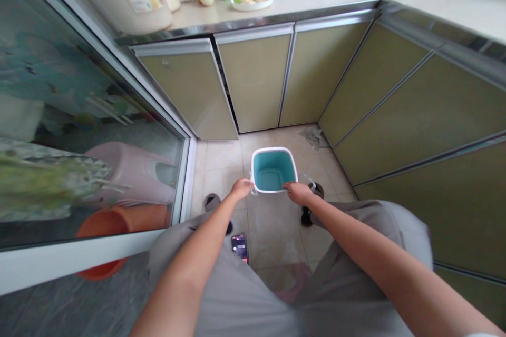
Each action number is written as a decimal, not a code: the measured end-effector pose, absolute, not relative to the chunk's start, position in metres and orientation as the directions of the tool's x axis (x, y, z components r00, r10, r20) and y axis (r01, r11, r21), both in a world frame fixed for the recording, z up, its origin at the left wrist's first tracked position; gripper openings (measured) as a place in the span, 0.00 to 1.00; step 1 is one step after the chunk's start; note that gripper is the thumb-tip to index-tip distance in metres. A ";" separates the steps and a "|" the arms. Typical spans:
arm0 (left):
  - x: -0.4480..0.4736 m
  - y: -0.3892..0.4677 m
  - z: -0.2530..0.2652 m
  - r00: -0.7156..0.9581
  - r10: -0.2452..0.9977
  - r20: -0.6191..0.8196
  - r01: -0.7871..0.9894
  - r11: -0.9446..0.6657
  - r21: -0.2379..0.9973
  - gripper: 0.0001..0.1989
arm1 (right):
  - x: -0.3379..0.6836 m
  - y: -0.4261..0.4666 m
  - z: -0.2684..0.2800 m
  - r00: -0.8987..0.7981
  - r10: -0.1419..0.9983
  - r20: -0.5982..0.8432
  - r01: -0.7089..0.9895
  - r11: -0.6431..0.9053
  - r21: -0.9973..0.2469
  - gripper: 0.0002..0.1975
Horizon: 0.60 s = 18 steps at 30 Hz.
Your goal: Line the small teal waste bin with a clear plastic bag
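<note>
One square white plastic bin with teal inside [274, 169] stands on pale tiled floor [221, 160], in corner where two runs of olive cabinet doors [253, 84] meet. Left hand [241, 188] pinches thin clear plastic liner [252, 187] at bin's near left rim corner; right hand [297, 192] curls over near right rim, liner edge spilling beside it. Both grips narrow, at opposite corners, likely to keep film spread. Two hands, one bin. White plate of cut fruit [252, 1] at countertop's back edge.
</note>
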State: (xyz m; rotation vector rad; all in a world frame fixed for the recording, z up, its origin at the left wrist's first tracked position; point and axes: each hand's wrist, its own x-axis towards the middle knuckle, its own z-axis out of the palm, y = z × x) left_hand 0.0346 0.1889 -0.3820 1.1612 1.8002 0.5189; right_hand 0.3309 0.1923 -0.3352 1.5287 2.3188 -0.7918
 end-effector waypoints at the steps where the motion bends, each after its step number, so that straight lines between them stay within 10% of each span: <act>1: 0.034 0.189 -0.384 -0.143 0.874 -0.464 0.486 0.470 0.736 0.07 | 0.331 0.192 -0.335 -0.416 0.771 -0.482 0.905 0.299 -0.302 0.24; 18: 0.027 0.186 -0.380 -0.077 0.908 -0.412 0.424 0.404 0.811 0.23 | 0.322 0.288 -0.176 -0.410 0.899 -0.155 0.906 0.382 -0.183 0.15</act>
